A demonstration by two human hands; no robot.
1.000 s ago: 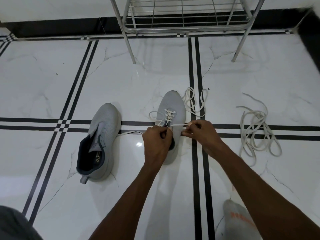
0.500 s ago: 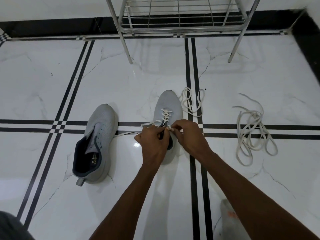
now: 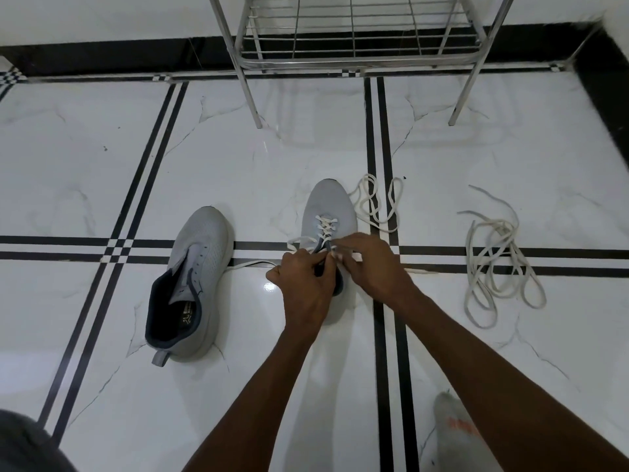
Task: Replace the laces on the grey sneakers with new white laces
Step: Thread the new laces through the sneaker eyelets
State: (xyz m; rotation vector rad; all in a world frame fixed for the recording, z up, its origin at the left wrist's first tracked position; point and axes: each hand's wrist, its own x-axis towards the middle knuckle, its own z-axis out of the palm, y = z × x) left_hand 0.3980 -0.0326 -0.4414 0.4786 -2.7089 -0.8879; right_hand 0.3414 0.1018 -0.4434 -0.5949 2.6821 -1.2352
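Two grey sneakers stand on the white tiled floor. The left sneaker (image 3: 194,277) has no lace and its dark opening faces me. The right sneaker (image 3: 328,209) has a white lace (image 3: 325,226) crossed through its front eyelets. My left hand (image 3: 304,284) and my right hand (image 3: 369,264) meet over its tongue, both pinching the lace near the upper eyelets. One loose end trails left across the floor; the heel of the shoe is hidden by my hands.
A loose white lace (image 3: 377,202) lies just right of the right sneaker's toe. A tangled pile of laces (image 3: 497,260) lies further right. A metal rack (image 3: 354,39) stands at the back by the wall. A socked foot (image 3: 456,434) shows at the bottom right.
My right hand has moved left from beside the sneaker, where it held the lace taut, to meet my left hand over the tongue. The stretched lace has gone slack.
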